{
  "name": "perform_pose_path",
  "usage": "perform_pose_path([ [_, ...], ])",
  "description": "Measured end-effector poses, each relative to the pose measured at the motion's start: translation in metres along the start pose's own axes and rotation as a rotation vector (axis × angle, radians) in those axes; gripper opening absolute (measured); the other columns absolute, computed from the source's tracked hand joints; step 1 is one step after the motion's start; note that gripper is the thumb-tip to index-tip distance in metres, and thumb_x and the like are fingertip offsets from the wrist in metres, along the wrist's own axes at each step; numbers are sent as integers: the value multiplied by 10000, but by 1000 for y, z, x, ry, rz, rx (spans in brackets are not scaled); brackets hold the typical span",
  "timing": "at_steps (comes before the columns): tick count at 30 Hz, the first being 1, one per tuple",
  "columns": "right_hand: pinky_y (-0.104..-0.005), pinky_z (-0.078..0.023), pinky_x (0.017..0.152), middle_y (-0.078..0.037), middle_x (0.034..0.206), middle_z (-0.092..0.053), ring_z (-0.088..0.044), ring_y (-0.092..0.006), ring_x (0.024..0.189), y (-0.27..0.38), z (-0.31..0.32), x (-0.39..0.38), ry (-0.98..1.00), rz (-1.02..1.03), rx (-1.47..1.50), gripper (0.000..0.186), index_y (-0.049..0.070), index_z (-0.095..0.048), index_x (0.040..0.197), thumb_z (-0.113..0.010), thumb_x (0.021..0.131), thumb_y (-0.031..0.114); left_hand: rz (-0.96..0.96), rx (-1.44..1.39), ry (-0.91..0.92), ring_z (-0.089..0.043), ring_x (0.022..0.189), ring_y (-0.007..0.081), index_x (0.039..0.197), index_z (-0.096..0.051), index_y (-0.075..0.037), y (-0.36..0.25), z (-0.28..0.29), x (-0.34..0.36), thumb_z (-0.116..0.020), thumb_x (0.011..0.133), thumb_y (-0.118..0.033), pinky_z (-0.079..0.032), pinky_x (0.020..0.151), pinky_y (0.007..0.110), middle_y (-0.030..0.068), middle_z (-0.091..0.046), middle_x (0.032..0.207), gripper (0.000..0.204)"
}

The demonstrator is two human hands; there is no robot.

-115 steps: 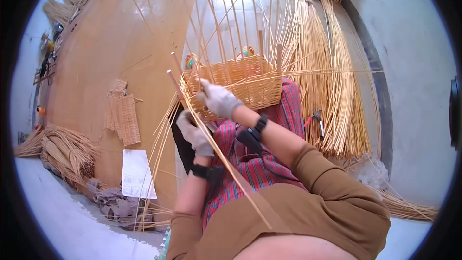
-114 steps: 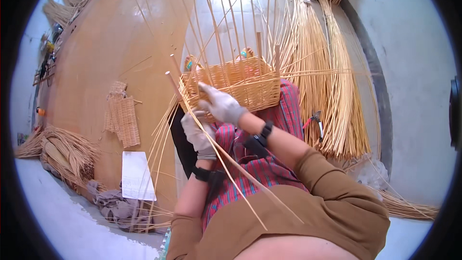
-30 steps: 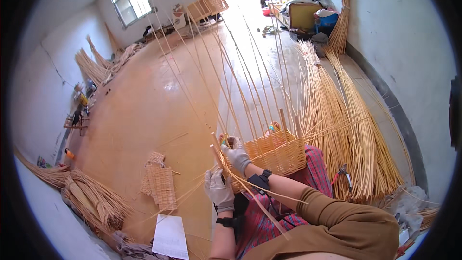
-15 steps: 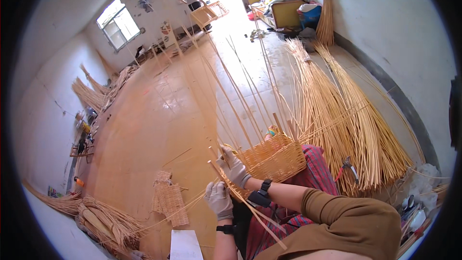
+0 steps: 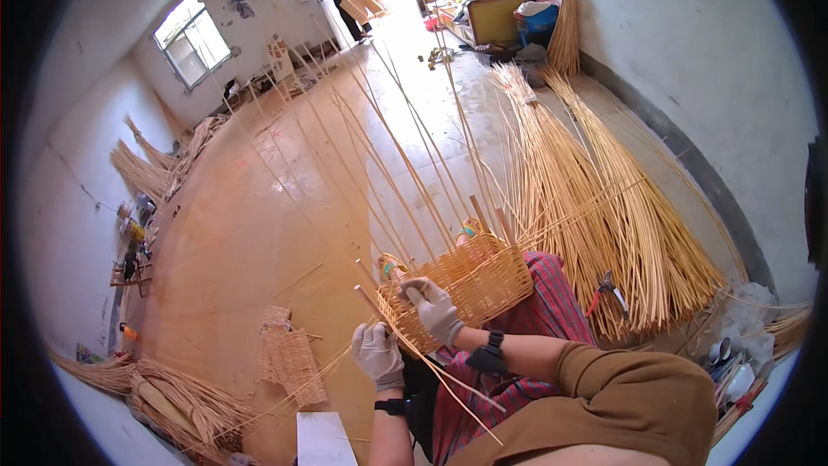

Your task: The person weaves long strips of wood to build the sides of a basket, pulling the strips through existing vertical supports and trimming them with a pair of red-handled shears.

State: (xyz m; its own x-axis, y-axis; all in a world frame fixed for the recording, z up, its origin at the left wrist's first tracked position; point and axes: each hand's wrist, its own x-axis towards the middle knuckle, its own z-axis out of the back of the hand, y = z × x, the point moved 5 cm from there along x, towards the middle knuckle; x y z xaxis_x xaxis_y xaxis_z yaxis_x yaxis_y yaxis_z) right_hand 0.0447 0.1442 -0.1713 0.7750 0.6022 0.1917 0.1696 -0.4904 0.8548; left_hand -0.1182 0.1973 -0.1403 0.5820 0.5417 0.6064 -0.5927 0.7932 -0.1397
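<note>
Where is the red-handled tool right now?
In the head view, the red-handled tool lies right of centre, at the lower end of the bundled canes, right of the wicker basket and the striped cloth.

The basket [image 5: 493, 288] is woven in golden tan and patterned with fine ribbing. The left hand [image 5: 376, 352] and the right hand [image 5: 435, 312] are covered in greyish-white gloves [image 5: 385, 366]. The lap cloth [image 5: 559, 304] is coloured pinkish red and striped with blue; the sleeve [image 5: 634, 380] is coloured olive brown. Red is shown on the pliers [image 5: 595, 300].
</note>
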Motion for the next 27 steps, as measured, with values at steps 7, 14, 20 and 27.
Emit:
perform_pose_path([
  [7,-279,-565,927,-41,1037,-711,-677,-118,970,9,23,-25,60,-174,122,162,25,-676,1178,-565,1060,21,-20,38,62,-601,1201,282,1078,-685,-174,1,12,-2,-778,803,-231,-465,993,466,0,-714,1086,295],
  [14,-266,-558,867,-22,1051,-716,-665,-98,1015,11,32,-26,215,-153,54,168,57,-675,1200,-578,1062,54,63,-102,170,-698,1094,369,1370,-598,-100,-58,12,-23,-683,939,-234,-569,871,488,153,-676,1312,459],
  [20,-281,-568,845,-30,1092,-747,-702,-144,1044,16,76,-12,61,-341,9,181,82,-670,1217,-630,1043,115,267,-55,455,-709,1023,388,1366,-610,-130,-24,-42,2,-723,901,-201,-564,871,485,154,-674,1282,484],
  [27,-268,-567,648,-36,937,-748,-709,-120,767,4,106,-4,-130,-344,75,140,67,-726,1058,-778,951,141,129,-112,530,-731,973,343,1365,-602,-137,-25,-42,23,-659,968,-278,-577,785,469,153,-684,1146,425],
])
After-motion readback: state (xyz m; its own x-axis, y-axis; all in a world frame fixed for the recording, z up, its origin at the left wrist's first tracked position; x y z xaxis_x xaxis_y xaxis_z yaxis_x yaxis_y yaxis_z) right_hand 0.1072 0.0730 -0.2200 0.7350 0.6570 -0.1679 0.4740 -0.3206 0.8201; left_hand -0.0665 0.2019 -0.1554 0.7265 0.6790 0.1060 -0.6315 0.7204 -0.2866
